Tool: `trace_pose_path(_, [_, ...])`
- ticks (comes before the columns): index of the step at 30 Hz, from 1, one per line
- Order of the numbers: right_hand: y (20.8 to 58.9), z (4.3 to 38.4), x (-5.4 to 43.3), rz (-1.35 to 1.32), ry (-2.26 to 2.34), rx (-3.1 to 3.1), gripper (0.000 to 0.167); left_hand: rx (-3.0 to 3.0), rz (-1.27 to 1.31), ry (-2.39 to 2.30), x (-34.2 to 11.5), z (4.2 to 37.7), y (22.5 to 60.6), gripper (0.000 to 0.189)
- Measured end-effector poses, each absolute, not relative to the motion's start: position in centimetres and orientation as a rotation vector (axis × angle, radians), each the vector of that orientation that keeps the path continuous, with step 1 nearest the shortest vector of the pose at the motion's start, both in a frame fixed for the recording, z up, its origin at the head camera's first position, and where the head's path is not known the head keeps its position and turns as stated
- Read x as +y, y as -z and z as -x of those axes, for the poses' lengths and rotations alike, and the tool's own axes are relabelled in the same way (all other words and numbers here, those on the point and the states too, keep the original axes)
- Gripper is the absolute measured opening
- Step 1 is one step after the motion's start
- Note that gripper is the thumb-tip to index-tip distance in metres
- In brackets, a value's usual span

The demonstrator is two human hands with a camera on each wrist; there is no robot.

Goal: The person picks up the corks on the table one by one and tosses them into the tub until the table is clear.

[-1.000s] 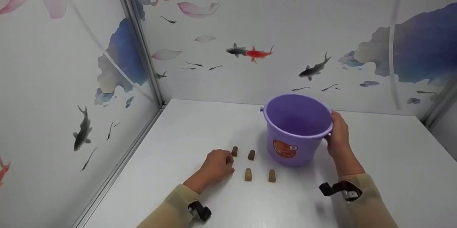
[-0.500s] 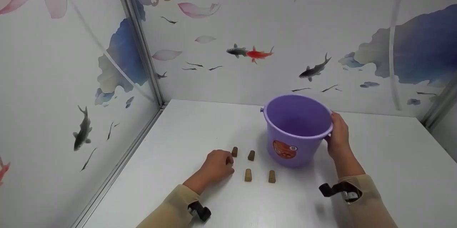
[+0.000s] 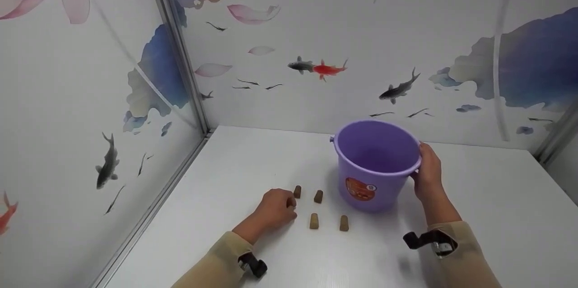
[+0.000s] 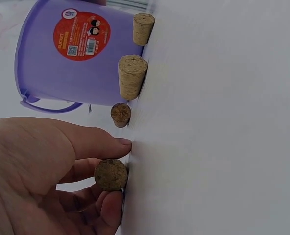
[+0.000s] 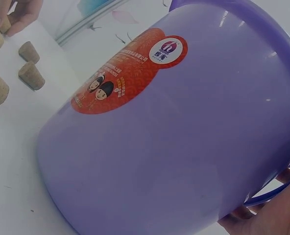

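Note:
My left hand (image 3: 276, 206) is low over the white table with curled fingers. In the left wrist view, its thumb and fingers close round a brown cork (image 4: 110, 175), which the hand hides in the head view. Several more tapered corks stand just beyond and to the right, among them a paler cork (image 3: 314, 221), another cork (image 3: 344, 223) and a darker cork (image 3: 297, 192). A purple bucket (image 3: 370, 188) with a red label stands behind them, its mouth facing up. My right hand (image 3: 429, 170) grips its right side at the rim, beside the bucket's handle (image 5: 267, 197).
The white table (image 3: 253, 152) ends against a back wall (image 3: 316, 103) printed with fish and petals. A printed panel (image 3: 58, 98) with a metal frame (image 3: 180, 62) borders it on the left. Wrist cameras sit on both sleeves.

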State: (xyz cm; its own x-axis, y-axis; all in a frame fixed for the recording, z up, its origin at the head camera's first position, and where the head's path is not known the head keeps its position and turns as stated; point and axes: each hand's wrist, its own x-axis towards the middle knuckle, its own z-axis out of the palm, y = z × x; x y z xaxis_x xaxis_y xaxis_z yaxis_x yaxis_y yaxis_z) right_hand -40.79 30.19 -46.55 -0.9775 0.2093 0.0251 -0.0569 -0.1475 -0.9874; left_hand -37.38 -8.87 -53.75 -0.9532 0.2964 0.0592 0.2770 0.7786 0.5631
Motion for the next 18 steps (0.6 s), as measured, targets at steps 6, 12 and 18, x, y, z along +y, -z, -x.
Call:
trace_pose_path(6, [46.55, 40.7, 30.03, 0.161, -2.262, -1.894, 0.053, 2.946, -0.547, -0.908, -8.87, 37.41, 53.71, 0.003])
trace_pose_path(12, [46.41, 40.59, 29.83, 0.152, -2.185, -1.966, 0.059, 2.954, -0.538, -0.887, -8.96, 37.49, 53.68, 0.004])
trace_pose_path(18, [46.46, 40.48, 29.83, 0.154, -2.168, -1.98, 0.058, 2.946, -0.537, -0.899, -9.0, 37.4, 53.85, 0.004])
